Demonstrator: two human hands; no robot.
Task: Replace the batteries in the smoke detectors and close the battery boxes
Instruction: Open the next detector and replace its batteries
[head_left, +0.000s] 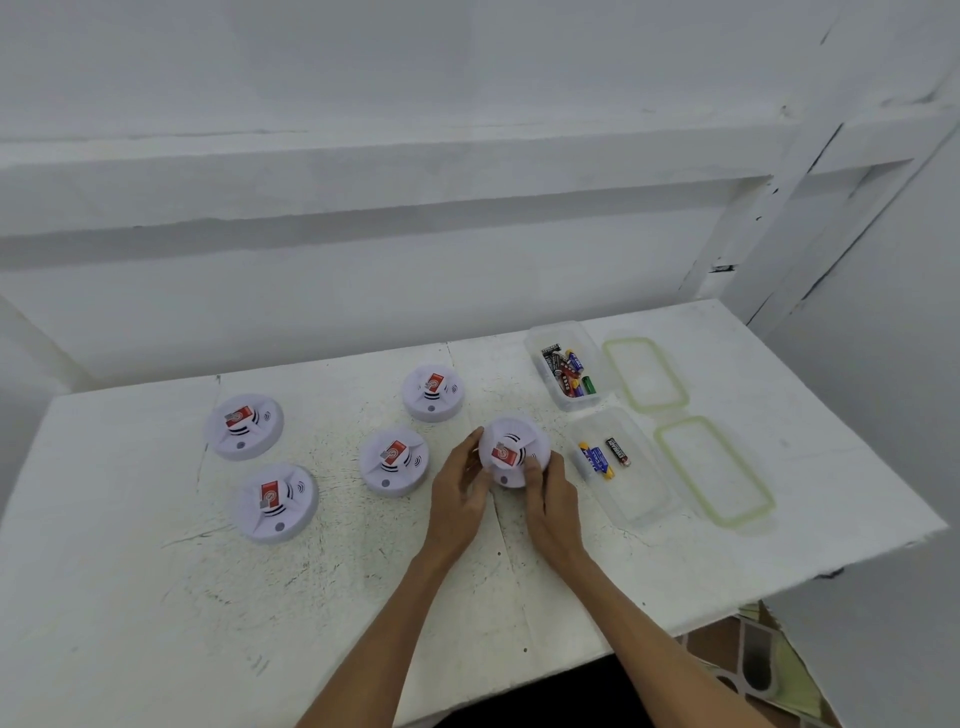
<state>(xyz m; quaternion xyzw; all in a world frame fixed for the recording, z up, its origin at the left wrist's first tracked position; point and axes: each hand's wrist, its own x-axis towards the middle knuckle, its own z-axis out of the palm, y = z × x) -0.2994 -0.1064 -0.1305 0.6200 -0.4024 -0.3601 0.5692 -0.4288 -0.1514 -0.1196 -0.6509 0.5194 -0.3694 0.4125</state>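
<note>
I hold a round white smoke detector (511, 441) with a red label between both hands, tilted toward me just above the table. My left hand (460, 491) grips its left rim and my right hand (550, 493) grips its right and lower rim, thumb on its face. Several more white detectors with red labels lie on the table: one behind (434, 391), one to the left (395, 460), and two at far left (244, 426) (275, 501). A clear box (566, 371) at the back right holds several batteries. A nearer clear box (621, 462) holds three batteries.
Two clear lids with green seals lie right of the boxes, one at the back (645, 373) and one nearer (714, 470). The white table (156, 597) ends at a right edge past the lids. A white wall and ledge rise behind.
</note>
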